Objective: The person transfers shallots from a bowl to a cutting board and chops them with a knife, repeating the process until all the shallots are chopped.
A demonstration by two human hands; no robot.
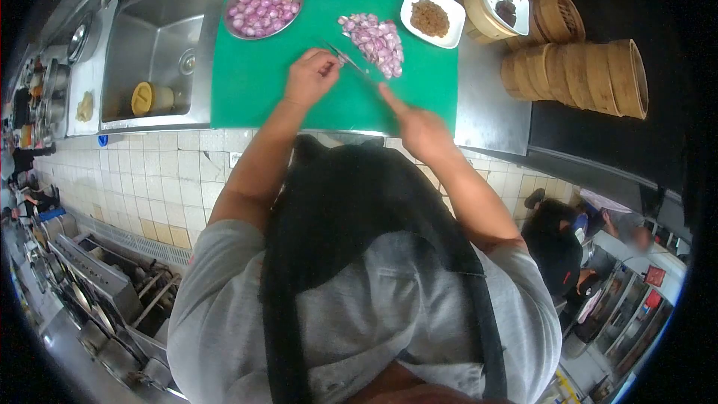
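My right hand (425,133) is closed around a knife's handle, and the knife's thin blade (357,64) slants up and left over the green cutting board (254,93). Curled fingers of my left hand (313,76) pinch what looks like a shallot (342,61) against the board, right beside the blade; it is mostly covered. Just beyond the knife lies a pile of cut shallots (374,41). A round metal bowl (230,24) full of peeled purple shallots stands on the board's far left corner.
A white dish (408,15) of brown minced food sits at the board's far right. Bamboo steamers (572,75) are stacked along the right. To the left is a metal sink (146,37) holding a yellow-lidded container (142,97). Other people (553,243) are behind at right.
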